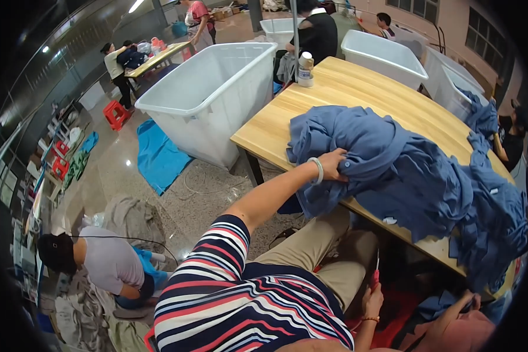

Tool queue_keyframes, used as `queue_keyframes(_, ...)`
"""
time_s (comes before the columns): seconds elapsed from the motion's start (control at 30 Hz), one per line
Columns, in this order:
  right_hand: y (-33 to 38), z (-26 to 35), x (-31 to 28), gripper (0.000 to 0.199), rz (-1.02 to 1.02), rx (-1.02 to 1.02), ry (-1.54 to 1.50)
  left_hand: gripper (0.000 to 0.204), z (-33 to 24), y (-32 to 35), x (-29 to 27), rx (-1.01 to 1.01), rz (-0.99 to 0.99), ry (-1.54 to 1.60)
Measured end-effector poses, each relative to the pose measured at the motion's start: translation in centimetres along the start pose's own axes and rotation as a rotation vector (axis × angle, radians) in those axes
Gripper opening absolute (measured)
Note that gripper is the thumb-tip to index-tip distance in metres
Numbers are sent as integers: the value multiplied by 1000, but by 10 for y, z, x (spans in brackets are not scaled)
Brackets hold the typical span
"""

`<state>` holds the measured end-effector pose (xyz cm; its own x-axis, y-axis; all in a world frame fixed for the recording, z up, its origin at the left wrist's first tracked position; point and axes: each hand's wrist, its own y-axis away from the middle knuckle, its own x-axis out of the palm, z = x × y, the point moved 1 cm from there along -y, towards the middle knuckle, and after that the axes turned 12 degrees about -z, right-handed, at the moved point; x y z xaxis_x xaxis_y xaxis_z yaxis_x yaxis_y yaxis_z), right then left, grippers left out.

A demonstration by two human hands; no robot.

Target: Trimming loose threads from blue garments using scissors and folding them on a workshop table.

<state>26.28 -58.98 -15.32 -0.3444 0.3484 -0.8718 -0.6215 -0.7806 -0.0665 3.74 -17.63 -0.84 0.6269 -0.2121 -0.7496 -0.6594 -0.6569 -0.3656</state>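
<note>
A heap of blue garments (381,146) lies along the wooden table in front of me and hangs over its near edge. My left hand (333,164), with a pale bangle at the wrist, is closed on the near left part of the blue garment, beside a small button. Low over my lap, away from the cloth, my right hand (372,300) is closed round a slim red-handled tool (375,277). A thin metal tip points up from it; its exact kind is too small to tell.
The wooden table (358,82) carries a capped bottle (305,69) at its far left corner. A large white bin (229,111) stands left of it; more bins stand behind. At lower right, another person's hand (466,305) is near blue cloth. Someone bends over grey cloth (132,220) at left.
</note>
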Motion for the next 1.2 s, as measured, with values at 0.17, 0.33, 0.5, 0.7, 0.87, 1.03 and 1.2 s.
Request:
queue_keyframes(0.17,-8,10,6,25,83,-6,111,72,1,6,2,-14,-14,25)
queue_keyframes(0.33,-39,32,-36,34,55,65,-63,75,-13,-14,1,62,1,-91)
queue_keyframes(0.5,-12,-34,29,48,191,365,-258,70,12,3,-32,64,-130,-99)
queue_keyframes(0.7,80,-65,68,43,8,469,-221,67,-10,1,1,113,-51,44)
queue_keyframes(0.87,63,-62,49,42,41,521,-22,69,-5,20,-9,145,-190,24)
queue_keyframes(1.03,54,-74,56,40,204,333,-98,45,-13,117,-27,58,-643,-8)
queue_keyframes(1.2,34,-87,108,33,365,98,-216,26,78,247,55,-740,-175,70)
